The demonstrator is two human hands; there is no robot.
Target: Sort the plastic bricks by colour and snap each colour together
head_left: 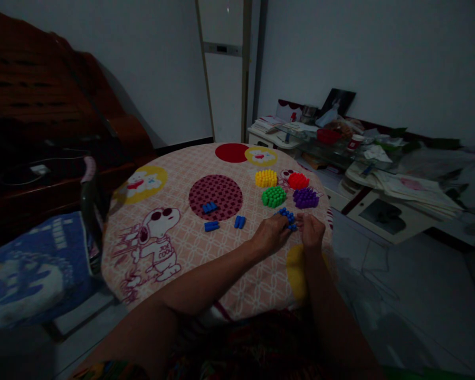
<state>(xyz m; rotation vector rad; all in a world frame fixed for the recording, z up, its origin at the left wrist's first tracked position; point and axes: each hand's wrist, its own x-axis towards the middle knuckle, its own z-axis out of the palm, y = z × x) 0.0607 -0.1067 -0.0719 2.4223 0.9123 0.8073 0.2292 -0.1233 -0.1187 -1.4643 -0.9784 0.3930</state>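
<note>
A cluster of small upright blue pegs point(287, 214) stands near the right side of the table, between my hands. My left hand point(269, 235) is closed at the near left side of this cluster, its fingertips on the blue pegs and partly hidden. At the cluster's right side, my right hand point(312, 231) has its fingers curled in, and what they hold, if anything, is too dark to see. Farther left lie loose blue pegs on their sides in small groups: one group point(209, 207), a second group point(211, 226) and a third group point(239, 222).
Beyond my hands stand clusters of yellow pegs point(266, 178), green pegs point(274, 196), red pegs point(298, 181) and purple pegs point(305, 198). A patterned cloth point(217, 258) covers the round table. To the left is a chair point(92, 195); a cluttered cabinet point(380, 211) stands to the right.
</note>
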